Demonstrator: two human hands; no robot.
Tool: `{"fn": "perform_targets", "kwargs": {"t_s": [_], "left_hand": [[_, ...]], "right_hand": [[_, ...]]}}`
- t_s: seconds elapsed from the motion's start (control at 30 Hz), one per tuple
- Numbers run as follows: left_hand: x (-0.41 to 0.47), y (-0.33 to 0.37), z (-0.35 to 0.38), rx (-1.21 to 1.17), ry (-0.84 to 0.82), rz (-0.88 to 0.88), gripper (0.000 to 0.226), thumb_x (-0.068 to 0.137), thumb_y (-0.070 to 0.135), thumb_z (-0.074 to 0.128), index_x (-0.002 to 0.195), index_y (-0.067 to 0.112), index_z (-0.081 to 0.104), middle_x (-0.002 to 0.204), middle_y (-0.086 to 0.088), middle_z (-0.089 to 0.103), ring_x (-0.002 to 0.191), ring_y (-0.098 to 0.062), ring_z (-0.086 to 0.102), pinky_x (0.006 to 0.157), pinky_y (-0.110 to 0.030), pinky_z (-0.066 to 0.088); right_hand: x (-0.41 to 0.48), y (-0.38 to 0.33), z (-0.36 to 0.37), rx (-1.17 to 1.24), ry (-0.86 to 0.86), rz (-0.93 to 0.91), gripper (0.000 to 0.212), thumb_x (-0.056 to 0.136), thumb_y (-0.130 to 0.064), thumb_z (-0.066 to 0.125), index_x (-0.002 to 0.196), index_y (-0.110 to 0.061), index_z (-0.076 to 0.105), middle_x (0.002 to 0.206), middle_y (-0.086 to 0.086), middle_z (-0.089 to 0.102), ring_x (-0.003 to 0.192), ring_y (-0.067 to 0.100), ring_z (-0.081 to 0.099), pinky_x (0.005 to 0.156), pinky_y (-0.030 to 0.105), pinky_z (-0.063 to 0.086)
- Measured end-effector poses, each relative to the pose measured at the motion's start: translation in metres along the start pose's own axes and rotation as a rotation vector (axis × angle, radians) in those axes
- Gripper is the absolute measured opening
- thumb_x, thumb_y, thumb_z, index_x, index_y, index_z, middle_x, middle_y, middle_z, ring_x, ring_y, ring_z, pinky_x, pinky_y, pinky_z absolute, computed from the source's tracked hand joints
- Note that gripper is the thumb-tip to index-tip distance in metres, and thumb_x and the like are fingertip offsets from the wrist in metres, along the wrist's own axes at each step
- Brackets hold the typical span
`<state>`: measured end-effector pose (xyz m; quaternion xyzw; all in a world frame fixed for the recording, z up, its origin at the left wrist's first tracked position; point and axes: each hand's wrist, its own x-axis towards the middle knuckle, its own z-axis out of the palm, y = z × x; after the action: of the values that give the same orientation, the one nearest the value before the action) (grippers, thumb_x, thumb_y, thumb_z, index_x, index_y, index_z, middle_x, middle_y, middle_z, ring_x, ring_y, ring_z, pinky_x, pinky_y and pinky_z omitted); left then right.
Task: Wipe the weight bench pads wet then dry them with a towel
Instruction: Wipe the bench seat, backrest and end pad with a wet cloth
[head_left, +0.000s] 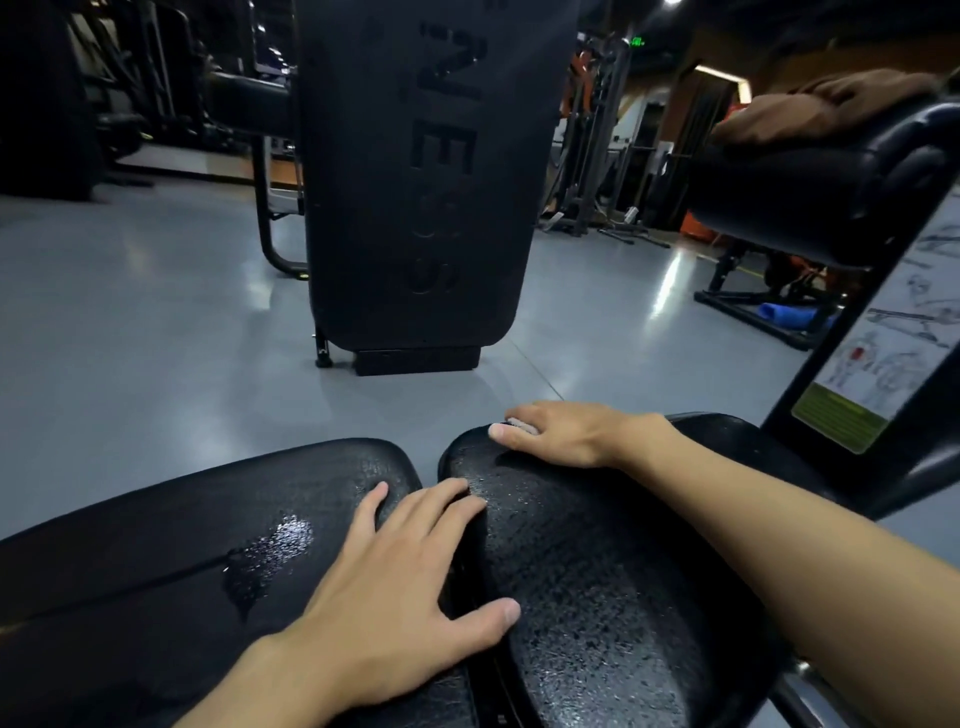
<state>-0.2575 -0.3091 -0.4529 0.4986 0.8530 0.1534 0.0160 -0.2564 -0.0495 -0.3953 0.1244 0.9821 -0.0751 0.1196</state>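
Note:
Two black bench pads lie side by side before me: the left pad (182, 525) with a wet shiny patch (270, 556), and the right pad (597, 571), speckled with droplets. My left hand (400, 582) rests flat across the gap between them, fingers spread, holding nothing. My right hand (566, 431) lies at the far edge of the right pad, pressing a small white wipe (522, 423) that peeks out under the fingers. A brown towel (821, 106) lies on a black padded rest (810, 192) at the upper right.
A tall black upright pad (415, 171) stands on the grey floor (156, 312) straight ahead. A machine post with an exercise chart (883, 348) rises at the right. Gym machines fill the dim background, and a blue roll (784, 316) lies under a frame at the right.

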Motion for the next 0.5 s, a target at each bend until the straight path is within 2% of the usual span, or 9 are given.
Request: {"fn": "perform_targets", "kwargs": {"t_s": [0.07, 0.17, 0.33, 0.5], "left_hand": [[0.0, 0.001, -0.001, -0.001, -0.002, -0.005, 0.091, 0.073, 0.088, 0.017, 0.152, 0.044, 0.008, 0.157, 0.029, -0.003, 0.142, 0.012, -0.011, 0.121, -0.041, -0.013], [0.001, 0.002, -0.002, -0.005, 0.004, -0.004, 0.101, 0.065, 0.097, 0.002, 0.152, 0.044, 0.011, 0.157, 0.03, -0.001, 0.142, 0.013, -0.009, 0.121, -0.04, -0.013], [0.0, 0.004, -0.004, 0.017, -0.019, -0.012, 0.111, 0.052, 0.097, -0.016, 0.15, 0.048, 0.005, 0.155, 0.033, -0.005, 0.14, 0.015, -0.009, 0.121, -0.038, -0.013], [0.001, 0.02, -0.013, 0.058, -0.102, -0.008, 0.117, 0.048, 0.096, -0.023, 0.152, 0.047, -0.004, 0.16, 0.021, -0.008, 0.147, 0.002, -0.011, 0.122, -0.045, -0.013]], "right_hand": [[-0.011, 0.017, -0.005, 0.001, -0.014, 0.056, 0.081, 0.085, -0.085, 0.016, 0.119, -0.024, 0.057, 0.122, -0.003, 0.061, 0.112, 0.019, 0.057, 0.1, 0.042, 0.04], [-0.027, 0.038, -0.013, -0.03, -0.035, 0.151, 0.086, 0.082, -0.088, 0.012, 0.131, -0.033, 0.054, 0.138, -0.004, 0.055, 0.128, 0.021, 0.05, 0.108, 0.045, 0.035], [-0.056, 0.074, -0.023, -0.088, 0.032, 0.314, 0.094, 0.07, -0.095, 0.002, 0.13, -0.042, 0.052, 0.141, -0.004, 0.053, 0.129, 0.025, 0.049, 0.105, 0.049, 0.037], [-0.087, 0.105, -0.023, -0.026, 0.132, 0.43, 0.095, 0.078, -0.089, 0.006, 0.144, -0.033, 0.044, 0.149, 0.007, 0.043, 0.136, 0.03, 0.043, 0.111, 0.05, 0.033]]}}
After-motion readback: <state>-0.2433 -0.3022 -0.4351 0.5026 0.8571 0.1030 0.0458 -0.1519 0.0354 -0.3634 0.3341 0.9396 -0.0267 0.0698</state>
